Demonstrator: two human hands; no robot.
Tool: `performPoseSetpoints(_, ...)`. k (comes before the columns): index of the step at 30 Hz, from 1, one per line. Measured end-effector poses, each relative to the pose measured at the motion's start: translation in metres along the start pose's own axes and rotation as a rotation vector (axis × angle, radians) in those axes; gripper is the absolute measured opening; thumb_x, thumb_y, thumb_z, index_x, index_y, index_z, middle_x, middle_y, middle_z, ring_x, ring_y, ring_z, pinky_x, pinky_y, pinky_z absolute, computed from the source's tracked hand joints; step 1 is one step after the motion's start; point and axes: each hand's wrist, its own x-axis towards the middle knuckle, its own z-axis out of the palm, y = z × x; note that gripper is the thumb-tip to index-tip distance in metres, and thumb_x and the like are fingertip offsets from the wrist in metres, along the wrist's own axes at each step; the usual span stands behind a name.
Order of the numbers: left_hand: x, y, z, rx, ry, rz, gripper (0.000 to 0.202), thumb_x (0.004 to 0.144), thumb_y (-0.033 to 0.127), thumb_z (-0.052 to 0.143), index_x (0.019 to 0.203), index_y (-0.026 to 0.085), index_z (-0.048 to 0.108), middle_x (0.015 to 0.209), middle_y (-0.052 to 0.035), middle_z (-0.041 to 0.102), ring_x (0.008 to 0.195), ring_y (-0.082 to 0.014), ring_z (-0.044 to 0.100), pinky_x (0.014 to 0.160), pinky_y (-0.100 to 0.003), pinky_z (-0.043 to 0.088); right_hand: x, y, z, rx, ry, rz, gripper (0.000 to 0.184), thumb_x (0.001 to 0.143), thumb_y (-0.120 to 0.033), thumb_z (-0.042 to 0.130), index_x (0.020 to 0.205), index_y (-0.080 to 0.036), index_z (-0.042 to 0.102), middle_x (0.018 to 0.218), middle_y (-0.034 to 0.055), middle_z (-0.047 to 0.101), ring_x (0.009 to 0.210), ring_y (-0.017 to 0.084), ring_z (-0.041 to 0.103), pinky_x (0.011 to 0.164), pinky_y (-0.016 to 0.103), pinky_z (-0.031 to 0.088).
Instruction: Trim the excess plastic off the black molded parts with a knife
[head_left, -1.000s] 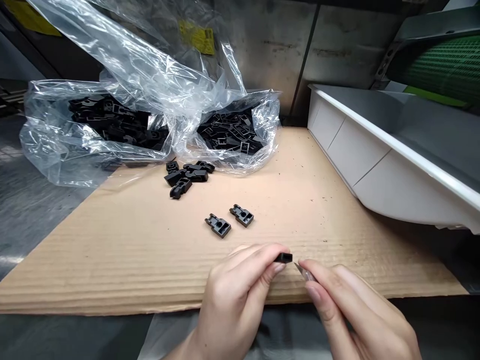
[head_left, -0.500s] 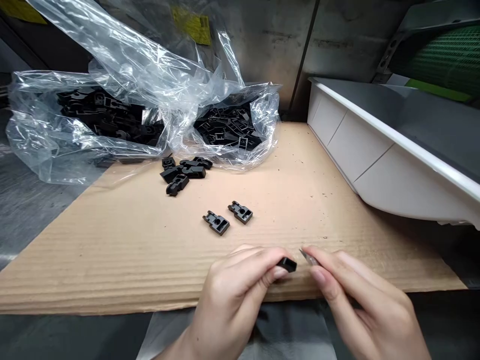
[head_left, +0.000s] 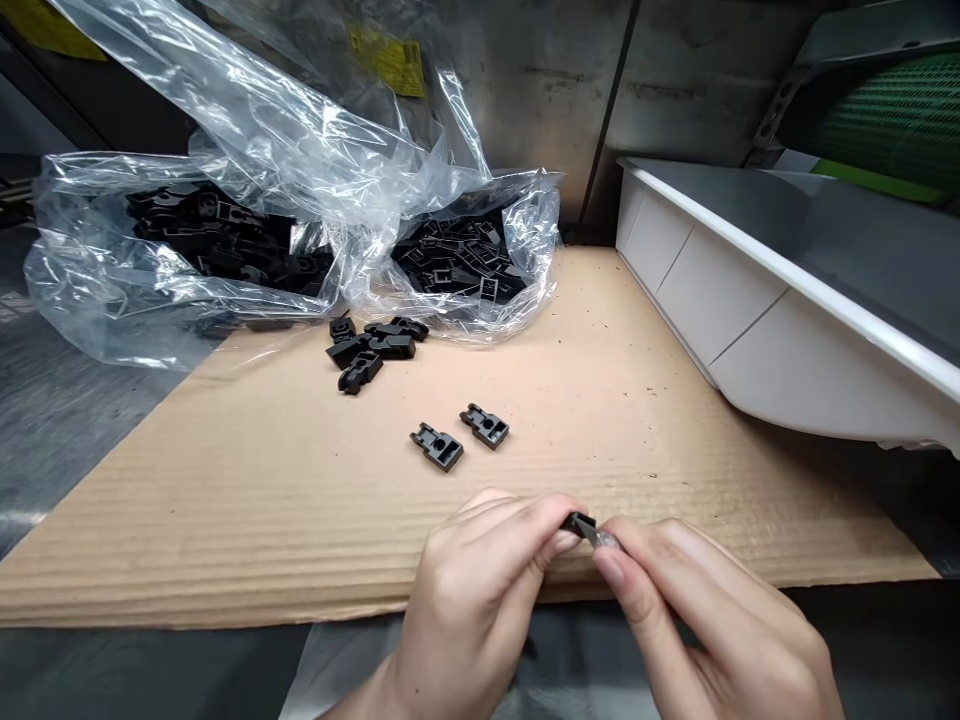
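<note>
Brown cardboard (head_left: 247, 520) lies flat. Over its near edge, the left hand (head_left: 480, 575) pinches a black part (head_left: 571, 523); the right hand (head_left: 724, 610) pinches a pointed blade (head_left: 590, 533), tip at the part's end. Beyond lie two loose pieces (head_left: 450, 455), a black cluster (head_left: 391, 347), then clear plastic bags (head_left: 97, 320).

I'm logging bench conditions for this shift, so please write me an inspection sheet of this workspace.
Surface: cardboard sheet, with dark specks toward its right side.
Parts and tool: a black part and a small pointed tool are in hand; two loose parts lie just beyond.
Clutter: a small pile of black pieces before clear plastic bags holding many more.
Hands: left hand pinches the part; right hand holds the tool, its tip at the part's end.
Cables: nothing seen.
Surroundings: white bin at right, metal wall behind, green roll upper right.
</note>
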Motion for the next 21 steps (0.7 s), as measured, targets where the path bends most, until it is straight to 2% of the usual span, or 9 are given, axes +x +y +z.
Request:
performPoseSetpoints(7,0.001,-0.001,0.000,-0.050,-0.006,0.053,0.027,0.084,0.000,0.045,0.098,0.019,0.059,0.083,-0.0024,0.070,0.074,-0.0147,0.066,0.068,-0.023,0.048,-0.001,0.007,0.001,-0.095,0.020,0.069,0.008,0.083,-0.016,0.055,0.087,-0.017,0.062,0.069,0.0007,0.063,0.060,0.011,0.061,0.060,0.019,0.048)
performPoseSetpoints(11,0.000,-0.001,-0.002,-0.082,0.021,0.020,0.026,0.082,0.001,0.051,0.098,0.019,0.062,0.086,-0.0027,0.071,0.077,-0.0154,0.066,0.072,-0.023,0.049,0.001,0.011,-0.004,0.055,-0.001,0.111,0.012,0.084,-0.015,0.053,0.091,-0.021,0.061,0.072,-0.0026,0.063,0.067,0.008,0.065,0.062,0.012,0.049)
performPoseSetpoints(15,0.002,0.001,-0.006,-0.225,0.023,-0.144,0.027,0.074,0.007,0.067,0.096,0.023,0.068,0.090,0.0003,0.071,0.081,-0.0148,0.066,0.073,-0.018,0.052,0.000,0.014,-0.011,0.076,-0.032,0.132,0.017,0.084,-0.016,0.052,0.098,-0.022,0.061,0.079,-0.0020,0.066,0.077,0.009,0.067,0.064,0.008,0.050)
performPoseSetpoints(17,0.004,0.003,-0.008,-0.282,0.021,-0.232,0.031,0.067,0.007,0.073,0.092,0.025,0.070,0.086,0.0020,0.070,0.078,-0.0140,0.066,0.070,-0.015,0.053,-0.004,0.011,-0.010,0.060,0.000,0.128,0.018,0.084,-0.016,0.053,0.098,-0.021,0.061,0.083,-0.0001,0.069,0.077,0.011,0.068,0.063,0.009,0.051)
performPoseSetpoints(21,0.006,0.005,-0.008,-0.308,0.007,-0.240,0.025,0.068,0.002,0.070,0.083,0.022,0.069,0.081,0.0023,0.067,0.076,-0.0123,0.064,0.066,-0.012,0.051,-0.011,-0.002,0.000,0.100,0.118,0.140,0.014,0.084,-0.018,0.055,0.096,-0.020,0.062,0.074,0.0015,0.068,0.064,0.012,0.064,0.054,0.017,0.049)
